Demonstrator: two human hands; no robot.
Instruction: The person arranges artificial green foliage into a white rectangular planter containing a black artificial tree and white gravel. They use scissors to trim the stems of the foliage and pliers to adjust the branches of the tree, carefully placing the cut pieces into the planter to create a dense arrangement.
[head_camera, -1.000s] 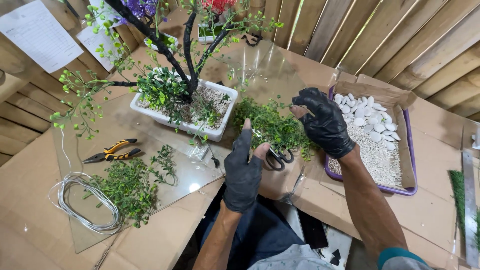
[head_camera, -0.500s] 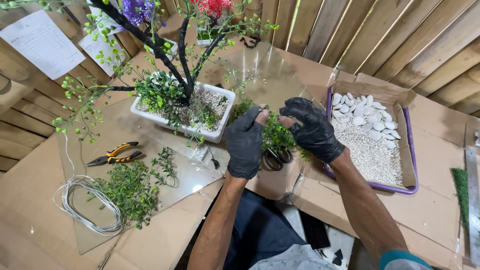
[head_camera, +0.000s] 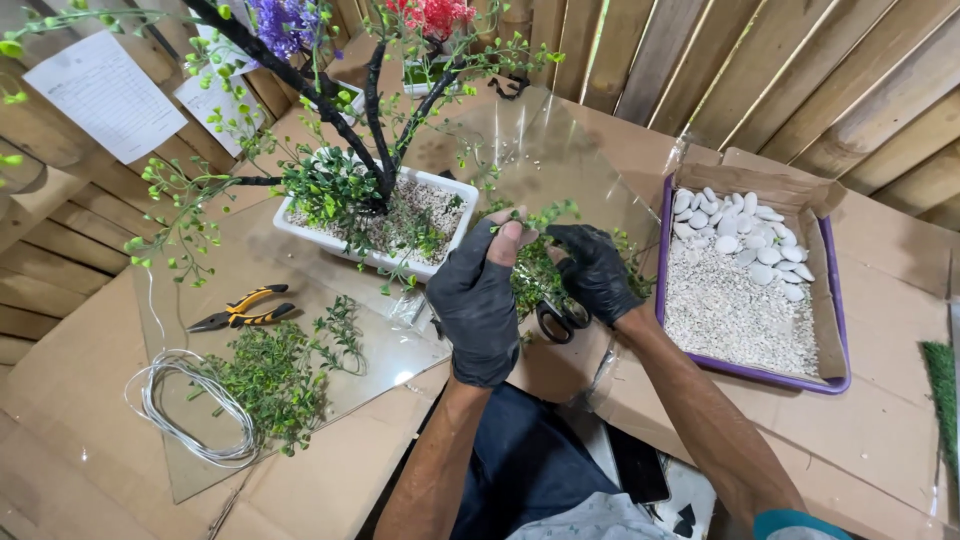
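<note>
Right, both hands in black gloves, just in front of the white planter (head_camera: 300, 232) w/ the dark-branched artificial tree (head_camera: 375, 110). Left hand (head_camera: 478, 300) pinches a small green sprig (head_camera: 535, 217) betw. thumb & fingertips, bare fingertip poking thru the glove. Right hand (head_camera: 597, 272) curled round more green foliage (head_camera: 535, 280), fingers closed on it. Scissors (head_camera: 558, 318) lie under my hands. Left of planter: pliers (head_camera: 240, 308), wire coil (head_camera: 185, 405), loose greenery (head_camera: 275, 375). Right of it: purple tray (head_camera: 745, 372) of white pebbles.

Bamboo-slat wall (head_camera: 760, 70) behind cardboard-covered table (head_camera: 880, 430) (daylit).
</note>
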